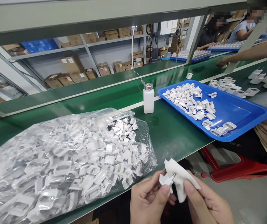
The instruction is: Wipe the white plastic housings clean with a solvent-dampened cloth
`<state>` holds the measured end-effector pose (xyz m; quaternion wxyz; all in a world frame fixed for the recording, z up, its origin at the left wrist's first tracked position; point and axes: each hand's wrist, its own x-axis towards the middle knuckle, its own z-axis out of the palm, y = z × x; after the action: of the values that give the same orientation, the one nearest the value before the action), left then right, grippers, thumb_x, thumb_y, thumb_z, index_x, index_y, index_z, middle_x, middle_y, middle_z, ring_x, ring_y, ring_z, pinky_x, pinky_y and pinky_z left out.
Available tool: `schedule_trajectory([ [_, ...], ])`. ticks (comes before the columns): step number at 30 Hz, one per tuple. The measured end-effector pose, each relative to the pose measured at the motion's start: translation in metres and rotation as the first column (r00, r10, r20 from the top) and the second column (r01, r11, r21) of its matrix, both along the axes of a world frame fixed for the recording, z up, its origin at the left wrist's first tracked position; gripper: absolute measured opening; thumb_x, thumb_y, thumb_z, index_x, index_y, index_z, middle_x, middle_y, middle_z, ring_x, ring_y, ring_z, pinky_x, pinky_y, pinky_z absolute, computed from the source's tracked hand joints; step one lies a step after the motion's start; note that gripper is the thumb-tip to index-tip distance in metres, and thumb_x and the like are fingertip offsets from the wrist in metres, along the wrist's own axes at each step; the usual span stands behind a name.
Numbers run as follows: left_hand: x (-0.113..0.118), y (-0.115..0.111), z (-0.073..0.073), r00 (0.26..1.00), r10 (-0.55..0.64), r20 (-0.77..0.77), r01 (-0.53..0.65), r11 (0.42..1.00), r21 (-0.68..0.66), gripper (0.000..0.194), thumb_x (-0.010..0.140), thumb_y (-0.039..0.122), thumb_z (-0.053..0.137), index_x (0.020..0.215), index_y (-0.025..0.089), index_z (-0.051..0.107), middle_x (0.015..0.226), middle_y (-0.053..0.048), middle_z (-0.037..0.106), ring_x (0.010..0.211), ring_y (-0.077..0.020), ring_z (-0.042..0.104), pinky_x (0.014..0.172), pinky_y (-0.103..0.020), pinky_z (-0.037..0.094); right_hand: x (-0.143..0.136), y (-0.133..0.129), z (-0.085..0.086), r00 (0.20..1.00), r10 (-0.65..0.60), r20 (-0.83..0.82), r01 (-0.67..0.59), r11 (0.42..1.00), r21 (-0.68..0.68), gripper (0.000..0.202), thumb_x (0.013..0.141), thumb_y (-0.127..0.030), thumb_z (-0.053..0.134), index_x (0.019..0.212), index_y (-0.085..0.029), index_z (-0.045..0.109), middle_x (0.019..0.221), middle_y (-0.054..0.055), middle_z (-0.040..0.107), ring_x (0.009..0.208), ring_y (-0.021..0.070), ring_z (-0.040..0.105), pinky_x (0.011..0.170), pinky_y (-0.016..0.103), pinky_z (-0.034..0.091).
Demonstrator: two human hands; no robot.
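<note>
My left hand pinches a small white plastic plug part at the bottom of the view, just off the bench's front edge. My right hand presses a folded white wiping cloth against that part. To the left lies a large clear plastic bag full of the same white parts, its mouth open toward my hands. A white dispenser bottle with a metal pump top stands upright behind.
A blue tray with several white parts sits at the right on the green bench. Another person's arm reaches over parts farther right. A red stool stands below. Shelves of cardboard boxes line the back.
</note>
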<state>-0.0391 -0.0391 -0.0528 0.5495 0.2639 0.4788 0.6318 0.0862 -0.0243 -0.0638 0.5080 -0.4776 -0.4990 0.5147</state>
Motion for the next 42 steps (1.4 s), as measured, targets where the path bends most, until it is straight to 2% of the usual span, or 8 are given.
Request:
schedule_trajectory([
  [7, -0.001, 0.000, -0.002, 0.983, -0.108, 0.148, 0.120, 0.990, -0.071, 0.044, 0.071, 0.051, 0.088, 0.094, 0.015, 0.083, 0.058, -0.006, 0.071, 0.050, -0.0115, 0.061, 0.049, -0.019, 0.046, 0.001, 0.011, -0.005, 0.895, 0.127, -0.427, -0.191, 0.975, -0.110, 0.033, 0.100, -0.039, 0.055, 0.111, -0.020, 0.079, 0.078, 0.010, 0.076, 0.054, 0.0213, 0.068, 0.060, 0.037, 0.059],
  [12, -0.001, 0.001, -0.002, 0.968, -0.122, 0.221, 0.147, 0.984, -0.104, 0.040, 0.074, 0.052, 0.086, 0.083, 0.014, 0.082, 0.057, -0.004, 0.069, 0.048, -0.0078, 0.057, 0.047, -0.016, 0.038, 0.009, 0.012, -0.006, 0.989, -0.089, 0.119, 0.051, 0.954, 0.296, 0.028, 0.100, -0.026, 0.058, 0.122, -0.024, 0.075, 0.078, 0.003, 0.075, 0.052, 0.0144, 0.065, 0.049, 0.022, 0.052],
  [16, 0.001, 0.002, -0.001, 0.970, -0.116, 0.214, 0.138, 0.986, -0.091, 0.037, 0.074, 0.049, 0.087, 0.081, 0.013, 0.082, 0.055, -0.004, 0.068, 0.049, -0.0085, 0.057, 0.047, -0.016, 0.038, 0.020, 0.013, -0.007, 0.889, -0.090, 0.450, -0.239, 0.746, 0.622, 0.045, 0.094, -0.016, 0.061, 0.136, -0.028, 0.067, 0.091, 0.004, 0.075, 0.079, 0.0196, 0.070, 0.065, 0.023, 0.056],
  [22, -0.002, 0.005, 0.002, 0.926, -0.147, 0.347, 0.201, 0.972, -0.124, 0.044, 0.077, 0.052, 0.083, 0.086, 0.010, 0.083, 0.071, -0.008, 0.073, 0.052, -0.0042, 0.053, 0.052, -0.015, 0.040, 0.016, 0.009, -0.004, 0.599, -0.648, 0.470, 0.171, 0.677, 0.715, 0.043, 0.091, -0.003, 0.064, 0.129, -0.022, 0.069, 0.093, 0.007, 0.064, 0.070, 0.0131, 0.062, 0.061, 0.022, 0.047],
  [29, 0.000, 0.008, 0.000, 0.906, -0.193, 0.377, 0.249, 0.963, -0.104, 0.040, 0.078, 0.050, 0.084, 0.076, 0.011, 0.081, 0.057, -0.003, 0.066, 0.049, -0.0039, 0.052, 0.050, -0.013, 0.039, 0.003, 0.000, -0.002, 0.891, -0.225, 0.394, -0.065, 0.797, 0.601, 0.044, 0.100, -0.010, 0.049, 0.138, -0.026, 0.063, 0.096, 0.006, 0.069, 0.082, 0.0171, 0.066, 0.071, 0.025, 0.054],
  [33, 0.008, 0.012, -0.001, 0.983, -0.070, 0.169, 0.089, 0.990, -0.111, 0.041, 0.070, 0.046, 0.090, 0.092, 0.013, 0.082, 0.073, -0.008, 0.075, 0.057, -0.0103, 0.063, 0.055, -0.018, 0.050, 0.029, 0.012, -0.005, 0.829, -0.360, 0.427, 0.300, 0.932, 0.204, 0.036, 0.097, -0.045, 0.059, 0.114, -0.019, 0.077, 0.096, 0.008, 0.077, 0.072, 0.0168, 0.073, 0.058, 0.018, 0.054],
  [38, 0.041, 0.058, 0.000, 0.963, -0.048, -0.264, 0.033, 0.998, -0.062, 0.036, 0.078, 0.036, 0.082, 0.106, 0.013, 0.077, 0.086, -0.009, 0.073, 0.076, -0.0205, 0.071, 0.071, -0.028, 0.058, 0.073, 0.034, -0.022, 0.745, -0.570, 0.347, 0.611, 0.792, -0.012, 0.064, 0.086, -0.059, 0.069, 0.122, -0.007, 0.073, 0.092, 0.012, 0.081, 0.086, 0.0282, 0.077, 0.057, 0.022, 0.058],
  [42, 0.087, 0.134, 0.005, 0.742, -0.069, -0.667, 0.168, 0.982, 0.085, 0.020, 0.088, 0.026, 0.064, 0.103, 0.017, 0.075, 0.091, -0.008, 0.070, 0.073, -0.0175, 0.068, 0.067, -0.026, 0.054, 0.085, 0.044, -0.012, 0.742, -0.641, 0.198, 0.648, 0.761, 0.032, 0.066, 0.085, -0.057, 0.072, 0.123, -0.004, 0.071, 0.088, 0.012, 0.081, 0.075, 0.0271, 0.077, 0.056, 0.025, 0.058],
])
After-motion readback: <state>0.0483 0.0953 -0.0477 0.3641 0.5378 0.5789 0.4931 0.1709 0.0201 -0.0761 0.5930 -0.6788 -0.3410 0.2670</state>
